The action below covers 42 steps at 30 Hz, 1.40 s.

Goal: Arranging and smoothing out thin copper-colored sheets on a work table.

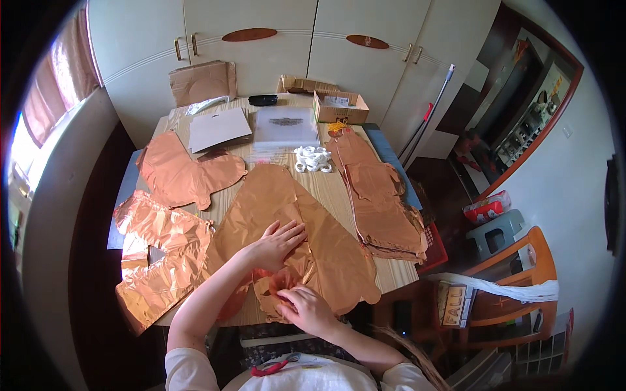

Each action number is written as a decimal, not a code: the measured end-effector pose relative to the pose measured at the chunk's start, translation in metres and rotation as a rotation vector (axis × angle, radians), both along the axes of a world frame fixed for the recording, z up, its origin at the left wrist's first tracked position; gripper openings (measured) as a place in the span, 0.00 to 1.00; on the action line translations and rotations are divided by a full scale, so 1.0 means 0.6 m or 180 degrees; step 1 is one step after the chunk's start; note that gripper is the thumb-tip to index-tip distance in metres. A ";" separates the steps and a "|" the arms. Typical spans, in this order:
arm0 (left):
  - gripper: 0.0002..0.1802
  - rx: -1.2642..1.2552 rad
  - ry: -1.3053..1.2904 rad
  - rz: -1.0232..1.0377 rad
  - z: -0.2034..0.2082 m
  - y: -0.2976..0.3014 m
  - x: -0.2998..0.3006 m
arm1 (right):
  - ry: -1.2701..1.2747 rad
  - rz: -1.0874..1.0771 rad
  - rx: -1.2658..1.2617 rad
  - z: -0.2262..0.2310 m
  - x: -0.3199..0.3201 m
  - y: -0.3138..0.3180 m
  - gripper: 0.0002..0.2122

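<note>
A large, flat rose-gold foil balloon point(261, 195) lies across the middle of the table, partly folded over. My left hand point(277, 244) rests on it palm down, fingers stretched out. At the near edge, my right hand point(308, 309) is closed on a crumpled part of the foil, its fingers bent and pinching. The fingertips partly hide what they grip. Left of my left forearm lies a shiny, creased foil balloon point(163, 228) with a small triangular hole. Behind that one is another flat foil balloon point(182, 169) with rounded lobes.
On the right, a stack of folded foil balloons point(381, 202) lies along the table edge. White ribbon rolls point(313, 158), a clear plastic packet point(285, 129), a grey-white card point(220, 129) and an open cardboard box point(340, 106) stand farther back. A wooden chair point(515, 280) is at the right.
</note>
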<state>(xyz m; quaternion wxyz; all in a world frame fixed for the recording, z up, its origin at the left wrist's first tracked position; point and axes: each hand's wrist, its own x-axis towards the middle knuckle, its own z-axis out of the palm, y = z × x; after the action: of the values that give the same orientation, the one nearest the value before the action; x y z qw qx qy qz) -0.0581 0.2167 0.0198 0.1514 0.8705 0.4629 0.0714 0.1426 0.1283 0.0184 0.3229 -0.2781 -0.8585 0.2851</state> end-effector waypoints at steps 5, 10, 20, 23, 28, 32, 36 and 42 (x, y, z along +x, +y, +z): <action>0.47 -0.0237 -0.0090 -0.0019 -0.012 0.011 -0.008 | -0.0052 0.0263 0.0003 0.001 0.007 0.000 0.14; 0.54 -0.0372 -0.0404 0.0053 -0.017 0.013 -0.009 | 0.0080 0.0278 -0.0036 0.000 0.011 0.001 0.11; 0.58 -0.0237 -0.0033 -0.0094 0.005 0.006 -0.009 | 0.0294 0.0392 -0.0112 0.010 0.028 0.006 0.07; 0.59 -0.0277 -0.0007 -0.0112 0.007 0.006 -0.006 | -0.0177 -0.0077 0.0739 0.011 0.057 0.069 0.09; 0.60 -0.0319 -0.0095 -0.0099 0.007 0.005 -0.006 | -0.0855 -0.0176 0.1064 0.004 0.086 0.112 0.11; 0.61 -0.0311 -0.0029 -0.0104 0.004 0.008 -0.005 | -0.0993 -0.0016 0.1004 -0.009 0.095 0.122 0.15; 0.62 -0.0399 -0.0008 -0.0080 0.008 0.008 -0.006 | -0.1151 0.0076 0.0831 -0.004 0.094 0.135 0.19; 0.62 -0.0469 0.0102 -0.0109 0.016 0.009 -0.002 | -0.1659 0.0232 0.0808 0.012 0.088 0.162 0.30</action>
<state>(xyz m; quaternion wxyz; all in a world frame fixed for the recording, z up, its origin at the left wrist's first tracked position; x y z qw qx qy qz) -0.0592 0.2223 0.0294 0.2088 0.8658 0.4543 0.0206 0.1957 0.2254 0.0256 0.1132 -0.2683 -0.9508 0.1057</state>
